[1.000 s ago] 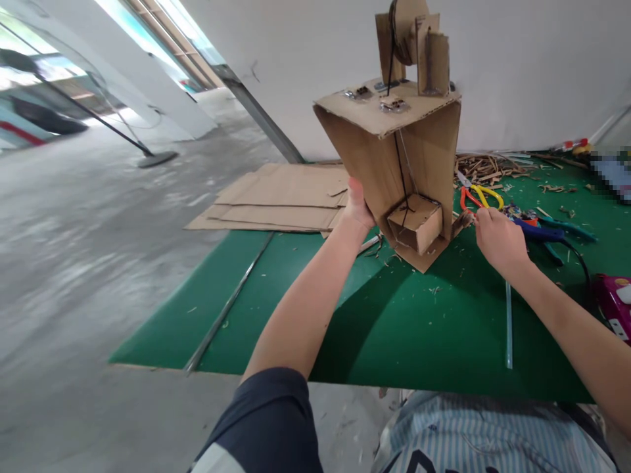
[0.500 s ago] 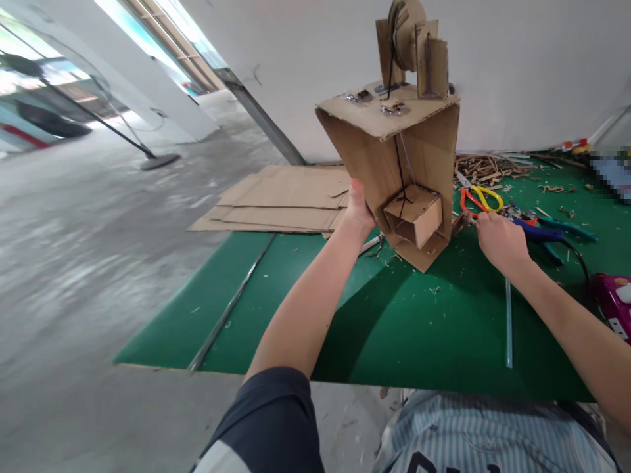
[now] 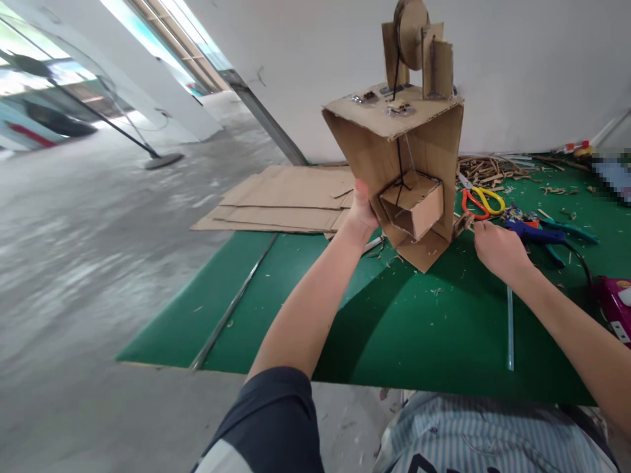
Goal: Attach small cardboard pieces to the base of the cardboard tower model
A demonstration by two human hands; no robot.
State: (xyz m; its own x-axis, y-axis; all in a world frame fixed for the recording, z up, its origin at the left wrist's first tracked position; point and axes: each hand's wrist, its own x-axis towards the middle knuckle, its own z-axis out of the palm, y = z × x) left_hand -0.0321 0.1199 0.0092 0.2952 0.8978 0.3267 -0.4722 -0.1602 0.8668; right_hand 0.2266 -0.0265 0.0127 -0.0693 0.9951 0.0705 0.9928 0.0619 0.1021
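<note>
A tall open-fronted cardboard lift model (image 3: 346,135) stands on the green table, a cardboard pulley wheel (image 3: 410,34) mounted on its top. Inside it a small cardboard box (image 3: 428,209) hangs from a black string (image 3: 399,161), slightly tilted. My left hand (image 3: 363,209) grips the model's left side, thumb on the outer wall and the other fingers hidden behind. At the lower right side, my right hand (image 3: 500,248) is closed, pinching the end of a small cardboard crank (image 3: 462,225); the exact grip is partly hidden by the fingers.
Flat cardboard sheets (image 3: 276,190) lie at the left back. Scissors (image 3: 486,200), blue-handled pliers (image 3: 537,233) and cardboard scraps (image 3: 488,172) are on the right. A clear glue stick (image 3: 510,328) lies near the front edge, a magenta power strip (image 3: 614,305) at far right.
The small hanging box has risen a little inside the model. My right hand has shifted slightly downward with the crank, while my left hand keeps its hold.
</note>
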